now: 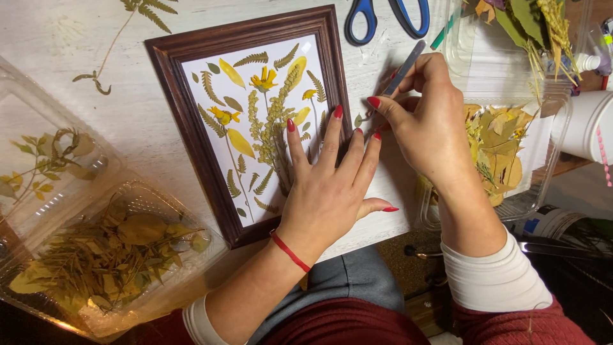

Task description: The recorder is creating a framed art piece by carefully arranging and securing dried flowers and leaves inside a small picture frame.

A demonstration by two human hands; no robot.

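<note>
Where the picture's lower edge cuts off the dark red sleeves, the two forearms rise toward the middle. At lower left a clear plastic tray (83, 306) holds dried green and yellow leaves, and a second clear tray (38, 121) above it holds a leafy sprig. The left hand (329, 185) lies flat at centre, fingers spread and released, pressing on the lower right part of a dark wooden picture frame (185, 121); a red cord circles its wrist. Inside the frame, pressed yellow flowers and fern leaves (265, 118) lie arranged on white backing. Just right of it, the right hand (428, 121) pinches grey tweezers (403, 69), whose lower end points at a small green leaf (358, 119) beside the frame's right edge, near the left fingertips; whether the tips actually touch the leaf I cannot tell. Behind the right hand, at centre right, a clear container (543, 172) holds yellowed leaves. At the top centre lie blue-handled scissors (383, 19) on the white table (57, 38), with a dried fern sprig (121, 38) at upper left and a white bottle (587, 124) at the right edge.
</note>
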